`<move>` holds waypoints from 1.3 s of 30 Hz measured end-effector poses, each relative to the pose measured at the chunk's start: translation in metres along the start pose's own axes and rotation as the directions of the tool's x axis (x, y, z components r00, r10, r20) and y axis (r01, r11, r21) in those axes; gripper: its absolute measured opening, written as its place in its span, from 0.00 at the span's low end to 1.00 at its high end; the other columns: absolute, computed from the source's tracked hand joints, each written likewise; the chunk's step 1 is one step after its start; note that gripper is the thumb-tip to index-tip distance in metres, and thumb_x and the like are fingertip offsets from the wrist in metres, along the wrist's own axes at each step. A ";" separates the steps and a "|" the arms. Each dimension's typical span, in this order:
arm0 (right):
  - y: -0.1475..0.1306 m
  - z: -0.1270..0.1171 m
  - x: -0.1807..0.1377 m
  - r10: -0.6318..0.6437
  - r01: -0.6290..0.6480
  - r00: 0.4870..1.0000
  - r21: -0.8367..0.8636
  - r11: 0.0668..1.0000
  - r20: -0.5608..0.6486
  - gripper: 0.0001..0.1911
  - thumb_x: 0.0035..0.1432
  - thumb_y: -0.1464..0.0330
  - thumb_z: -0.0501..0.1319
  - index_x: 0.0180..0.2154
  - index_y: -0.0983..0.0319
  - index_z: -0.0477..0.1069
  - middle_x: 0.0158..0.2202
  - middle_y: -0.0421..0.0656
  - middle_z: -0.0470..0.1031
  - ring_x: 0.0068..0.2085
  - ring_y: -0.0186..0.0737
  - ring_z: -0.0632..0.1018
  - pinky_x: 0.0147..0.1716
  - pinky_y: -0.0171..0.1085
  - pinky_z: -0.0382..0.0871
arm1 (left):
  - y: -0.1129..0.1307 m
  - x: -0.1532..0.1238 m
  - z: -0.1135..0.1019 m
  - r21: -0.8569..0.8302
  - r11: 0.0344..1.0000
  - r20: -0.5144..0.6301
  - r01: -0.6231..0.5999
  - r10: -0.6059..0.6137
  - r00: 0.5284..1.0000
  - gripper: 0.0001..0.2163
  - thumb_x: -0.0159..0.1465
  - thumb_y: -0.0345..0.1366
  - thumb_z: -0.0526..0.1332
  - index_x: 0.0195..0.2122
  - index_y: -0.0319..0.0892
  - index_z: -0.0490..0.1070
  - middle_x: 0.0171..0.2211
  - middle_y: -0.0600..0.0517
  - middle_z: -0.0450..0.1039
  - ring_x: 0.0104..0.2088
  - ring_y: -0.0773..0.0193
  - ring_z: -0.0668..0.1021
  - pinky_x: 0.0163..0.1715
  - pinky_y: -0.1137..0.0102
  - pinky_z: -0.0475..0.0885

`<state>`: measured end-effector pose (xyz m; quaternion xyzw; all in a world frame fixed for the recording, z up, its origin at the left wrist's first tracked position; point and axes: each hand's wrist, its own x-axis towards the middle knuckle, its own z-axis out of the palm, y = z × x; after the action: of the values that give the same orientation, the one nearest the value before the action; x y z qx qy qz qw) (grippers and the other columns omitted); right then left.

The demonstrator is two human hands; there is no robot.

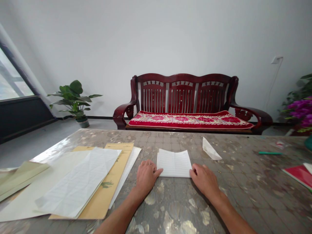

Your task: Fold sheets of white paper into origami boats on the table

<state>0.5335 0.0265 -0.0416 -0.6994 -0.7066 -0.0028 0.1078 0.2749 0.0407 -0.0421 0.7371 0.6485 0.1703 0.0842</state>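
A folded sheet of lined white paper (pixel 174 162) lies on the patterned table (pixel 185 208) in front of me. My left hand (pixel 145 175) rests at its near left corner, fingers curled and the thumb pressing on the paper's edge. My right hand (pixel 204 179) sits at its near right corner, fingertips pinching or pressing that edge. Both hands are touching the paper from the near side. A small folded white scrap (pixel 210 149) lies just beyond the right hand.
A stack of loose paper sheets and tan notepads (pixel 80 182) covers the table's left side. A green pen (pixel 270 152) and a red booklet (pixel 300 175) lie at the right. Beyond the table stand a dark wooden bench (pixel 185 104) and potted plants (pixel 75 97).
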 end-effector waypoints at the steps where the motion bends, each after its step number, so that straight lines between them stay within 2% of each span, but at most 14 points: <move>1: -0.001 0.000 0.000 -0.005 0.005 1.000 -0.015 1.000 0.000 0.10 0.62 0.68 0.53 0.29 0.59 0.69 0.31 0.42 0.77 0.35 0.41 0.71 0.29 0.37 0.48 | 0.000 0.000 0.000 0.006 1.000 -0.002 0.002 -0.002 1.000 0.16 0.64 0.46 0.60 0.24 0.42 0.72 0.34 0.48 0.73 0.41 0.55 0.73 0.42 0.64 0.63; 15: -0.004 0.001 0.000 -0.019 0.018 1.000 -0.041 0.999 -0.006 0.10 0.62 0.69 0.53 0.29 0.59 0.69 0.33 0.44 0.78 0.36 0.43 0.74 0.30 0.38 0.51 | 0.004 -0.004 0.002 0.010 1.000 0.000 0.007 -0.007 1.000 0.11 0.63 0.38 0.60 0.25 0.41 0.71 0.36 0.47 0.72 0.41 0.56 0.73 0.44 0.65 0.64; 29: -0.005 0.002 0.000 0.003 -0.003 1.000 -0.024 1.000 -0.007 0.11 0.62 0.69 0.52 0.29 0.59 0.69 0.33 0.44 0.78 0.35 0.42 0.74 0.29 0.38 0.51 | 0.007 -0.002 0.003 0.117 0.993 0.003 0.017 -0.017 1.000 0.13 0.66 0.41 0.56 0.29 0.41 0.73 0.38 0.46 0.72 0.43 0.55 0.73 0.44 0.64 0.65; 35: -0.005 0.003 0.000 0.011 -0.011 1.000 -0.023 1.000 -0.012 0.11 0.63 0.68 0.53 0.29 0.59 0.68 0.33 0.44 0.77 0.35 0.42 0.74 0.29 0.38 0.51 | 0.012 -0.002 0.001 0.164 0.986 0.040 0.005 -0.012 0.999 0.12 0.67 0.39 0.55 0.33 0.40 0.75 0.40 0.45 0.72 0.44 0.54 0.73 0.45 0.63 0.65; 39: -0.005 0.005 -0.001 -0.001 -0.001 1.000 -0.058 0.998 -0.031 0.10 0.63 0.68 0.53 0.29 0.59 0.67 0.34 0.44 0.75 0.36 0.43 0.74 0.30 0.38 0.52 | 0.014 -0.004 0.000 0.210 0.977 0.017 0.038 -0.043 0.999 0.10 0.66 0.39 0.57 0.37 0.40 0.75 0.42 0.44 0.72 0.46 0.52 0.72 0.46 0.61 0.66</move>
<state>0.5279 0.0264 -0.0462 -0.7019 -0.7046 -0.0340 0.0985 0.2877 0.0350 -0.0376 0.7303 0.6768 0.0913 0.0167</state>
